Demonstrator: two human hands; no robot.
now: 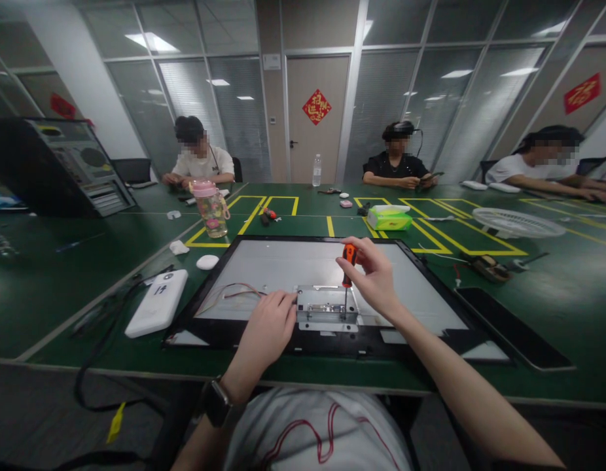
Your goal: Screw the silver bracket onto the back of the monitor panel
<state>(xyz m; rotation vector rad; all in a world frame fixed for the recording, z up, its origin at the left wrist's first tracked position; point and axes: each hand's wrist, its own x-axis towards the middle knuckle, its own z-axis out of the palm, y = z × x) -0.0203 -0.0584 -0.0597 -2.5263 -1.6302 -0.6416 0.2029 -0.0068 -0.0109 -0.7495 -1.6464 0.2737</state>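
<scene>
A flat panel in a black frame (pixel 264 261), its pale back facing up, lies on the green table in front of me. Near its front edge sits a metal bracket (pixel 327 326) with slots and holes. My right hand (pixel 374 271) grips an orange and black screwdriver (pixel 349 261), held upright with its tip down at the bracket's right side. The tip's exact contact is too small to tell. My left hand (pixel 271 324) rests at the bracket's left edge, fingers together; what is under them is hidden. Thin wires (pixel 229 288) run left of the bracket.
Left of the panel are a white power bank (pixel 158 304) and a pink-lidded bottle (pixel 212 212). A black phone-like slab (pixel 512 327) lies on the right. Beyond are a green tissue pack (pixel 389 218), a white racket-shaped grille (pixel 519 222) and a computer case (pixel 62 167). Several people sit opposite.
</scene>
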